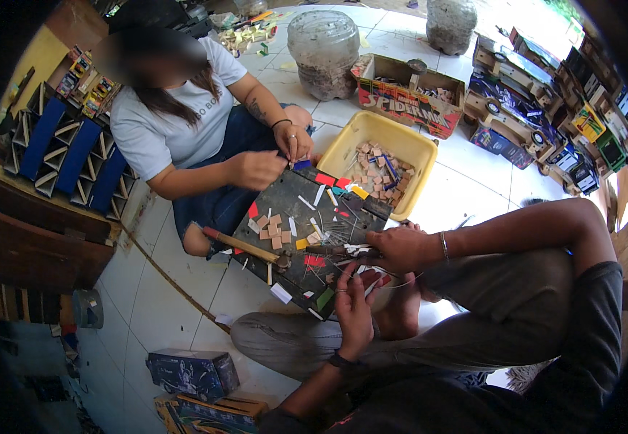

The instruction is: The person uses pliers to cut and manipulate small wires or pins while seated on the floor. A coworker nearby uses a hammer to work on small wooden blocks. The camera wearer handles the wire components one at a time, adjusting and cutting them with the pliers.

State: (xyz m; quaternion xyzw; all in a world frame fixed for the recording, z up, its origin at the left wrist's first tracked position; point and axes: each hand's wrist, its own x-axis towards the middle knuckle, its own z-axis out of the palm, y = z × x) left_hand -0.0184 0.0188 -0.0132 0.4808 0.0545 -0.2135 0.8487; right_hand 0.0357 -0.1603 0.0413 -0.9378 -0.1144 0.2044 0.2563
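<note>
My right hand [402,249] is closed around a metal tool [353,251] with dark parts that looks like pliers, over the near right corner of a low dark work board [249,230]. Just below it, my left hand [355,318] has its fingers drawn together around a thin wire [409,280], beside small white and dark red pieces that are partly hidden. Straight wires [337,230] lie loose on the board. Nearby are a wooden-handled hammer [245,246], tan squares [275,230] and bits of red, white, yellow and green material.
Across the board a seated co-worker [184,123] handles a small blue piece [301,165]. A yellow basin [416,177] holds tan squares. Behind it stand a printed carton [408,105] and a cloudy plastic container [322,54]. Toy trucks [516,101] are piled at right; boxes [192,375] lie near left.
</note>
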